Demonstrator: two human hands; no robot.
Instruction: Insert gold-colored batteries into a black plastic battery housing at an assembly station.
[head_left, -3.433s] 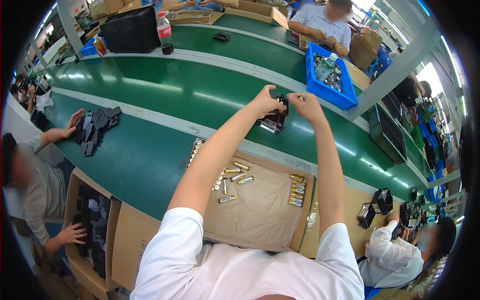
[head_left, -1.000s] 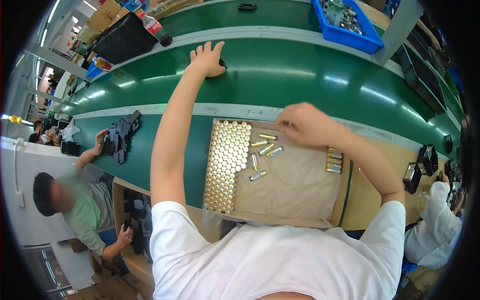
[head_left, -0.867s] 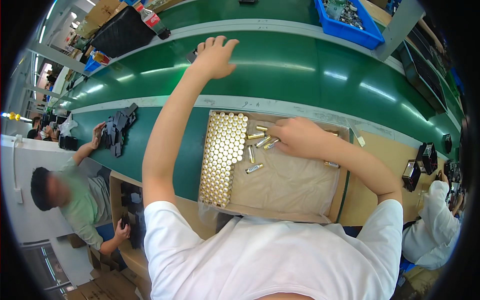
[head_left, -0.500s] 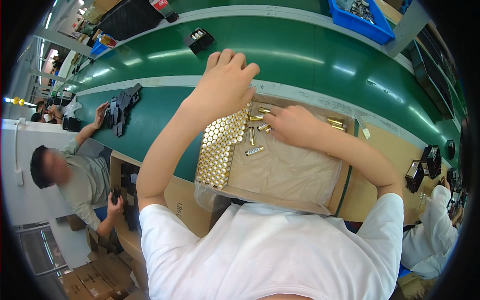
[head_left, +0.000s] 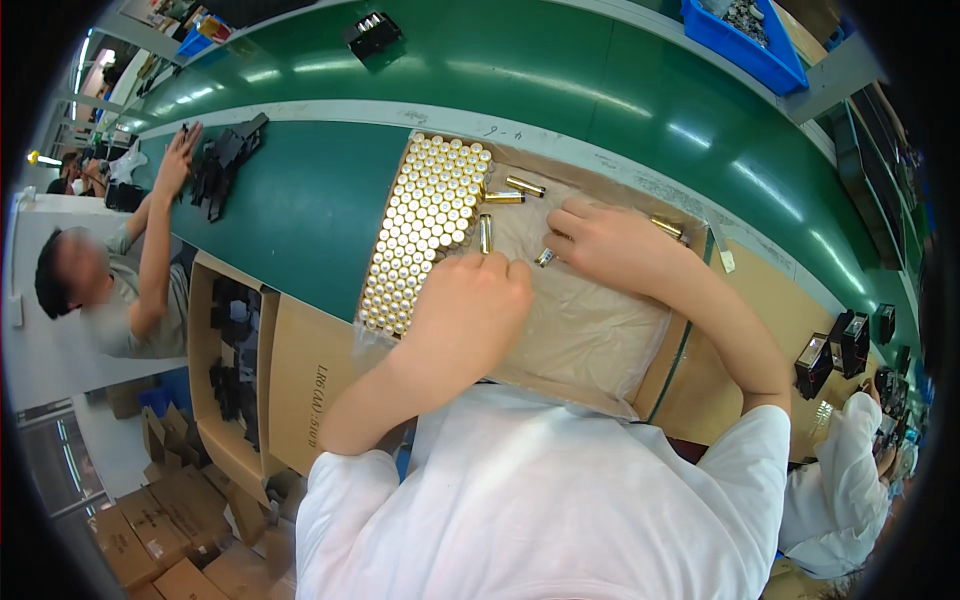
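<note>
An open cardboard box (head_left: 652, 392) lined with clear plastic lies before me. Its left part holds a dense block of upright AA batteries (head_left: 420, 205), showing silvery ends. Several loose gold-and-black batteries lie beside the block, one loose battery (head_left: 486, 233) pointing toward me. My left hand (head_left: 475, 310) is over the near left part of the box, fingers curled downward, and what they hold is hidden. Right of the middle, my right hand (head_left: 610, 245) has its fingers bent around a battery (head_left: 545, 257), whose end shows below them. More batteries (head_left: 667, 228) lie at the box's far right.
Beyond the box runs a green conveyor (head_left: 560, 75) with a black battery holder (head_left: 372, 38) on it. A blue bin (head_left: 745, 45) stands far right. Black parts (head_left: 228, 165) lie left, near a co-worker (head_left: 110, 290). Black devices (head_left: 835, 350) and another person (head_left: 845, 480) are at right.
My left hand has come back from the box's far edge to its near left part, uncovering the far end of the battery block. My right hand stays over the loose batteries. The view has shifted.
</note>
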